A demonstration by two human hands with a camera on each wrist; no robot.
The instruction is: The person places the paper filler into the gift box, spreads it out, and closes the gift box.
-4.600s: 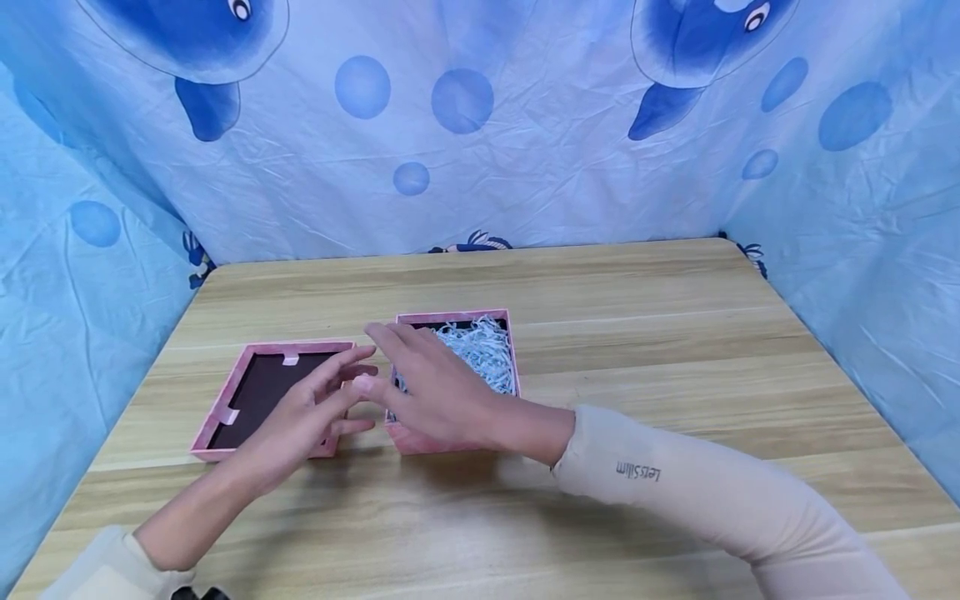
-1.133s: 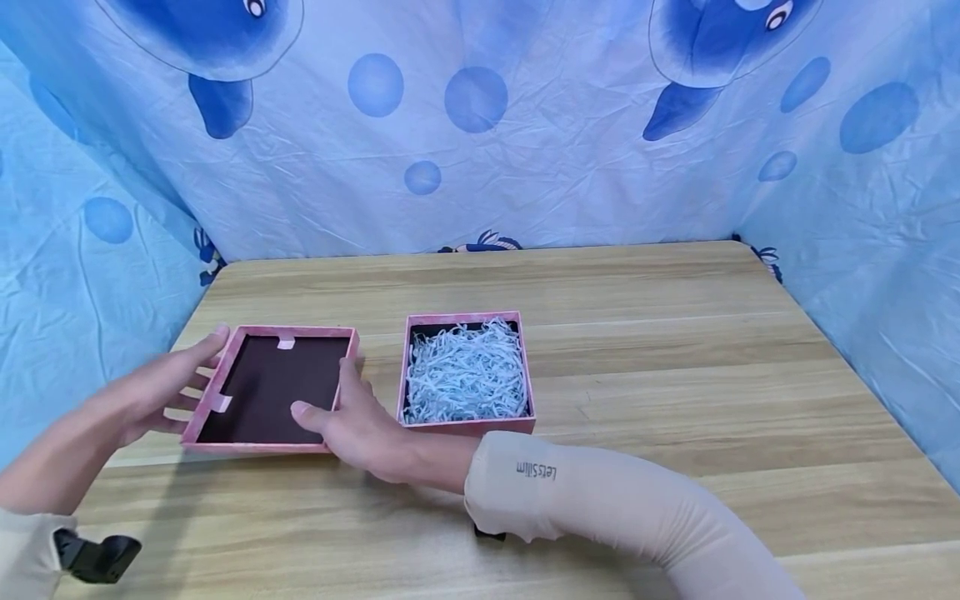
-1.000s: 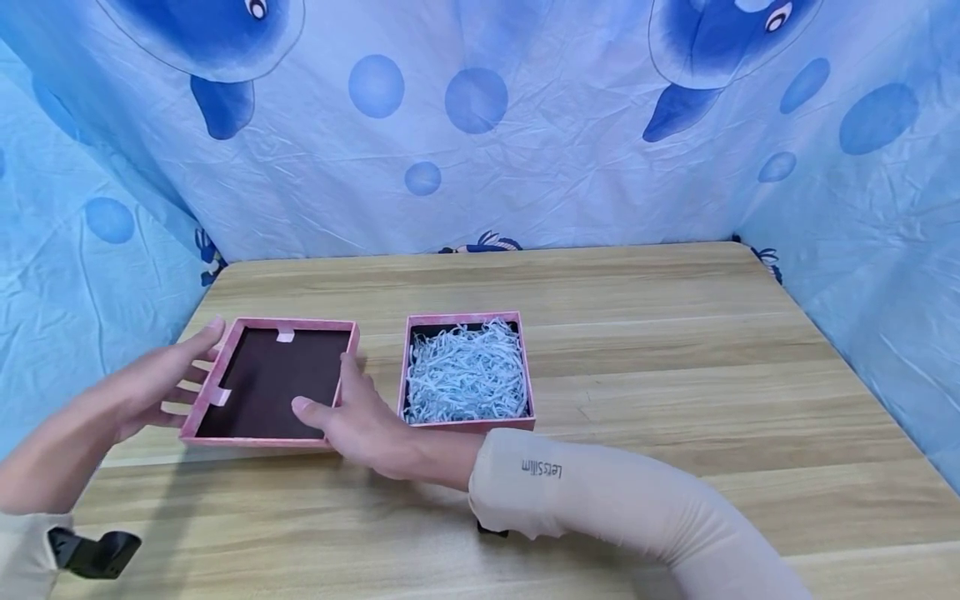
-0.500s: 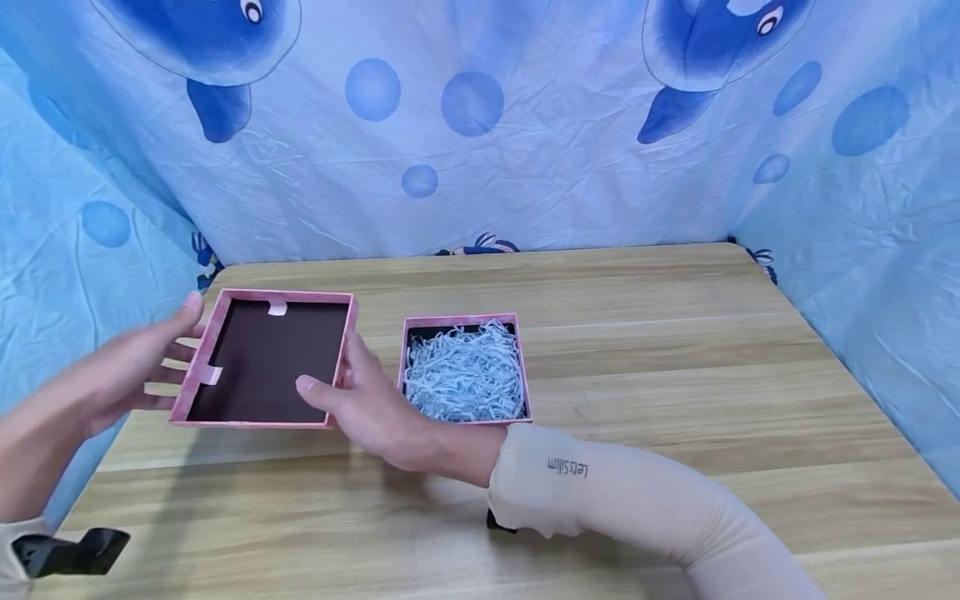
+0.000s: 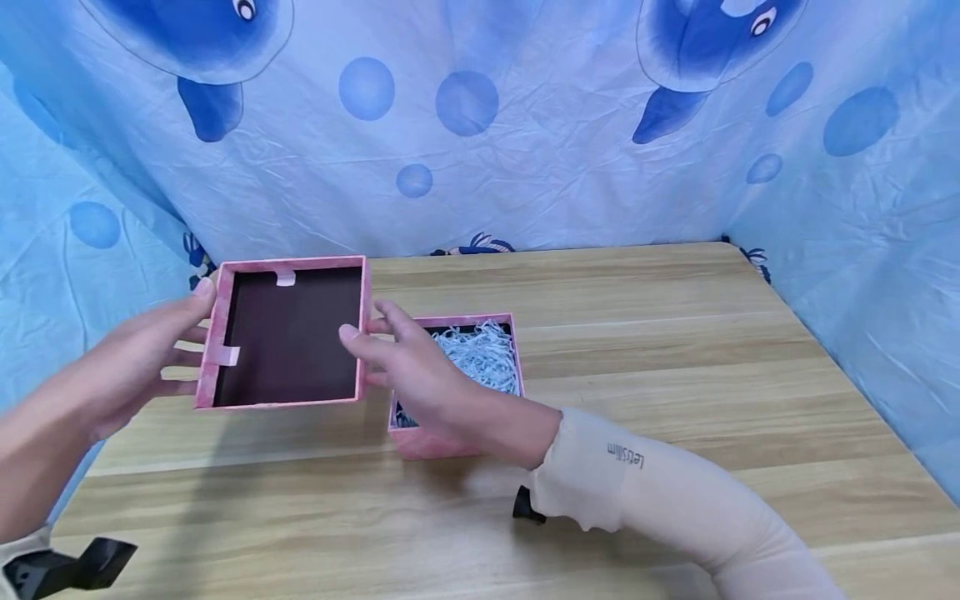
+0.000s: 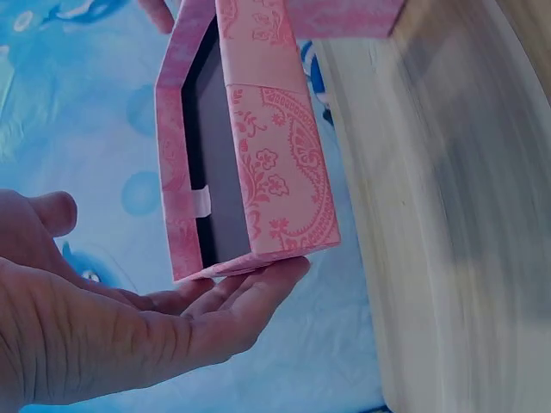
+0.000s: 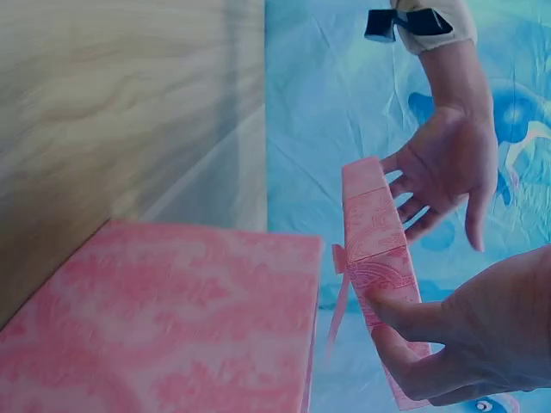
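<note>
A pink box lid (image 5: 292, 333), dark inside with two pale tabs on its rim, hangs above the table, tilted so its inside faces the head camera. At its left edge my left hand (image 5: 142, 358) supports it on outstretched fingers; in the left wrist view the thumb stands apart. My right hand (image 5: 427, 375) holds the opposite edge, thumb in front of the rim and fingertips on the outer wall. In the right wrist view, a pink ribbon (image 7: 337, 310) dangles from the lid. The pink box (image 5: 427, 443), filled with blue shredded paper (image 5: 483, 358), sits partly behind my right forearm.
The wooden table (image 5: 675, 350) meets a blue sea-animal cloth (image 5: 525, 192) at the back and sides. Black wrist mounts (image 5: 97, 565) project from the cuffs. The box stands close to the right of the raised lid.
Both hands have moved from over the table's middle to the lid's sides. The lid has risen off the table, tilted up and lately shifted slightly right; the box stays put.
</note>
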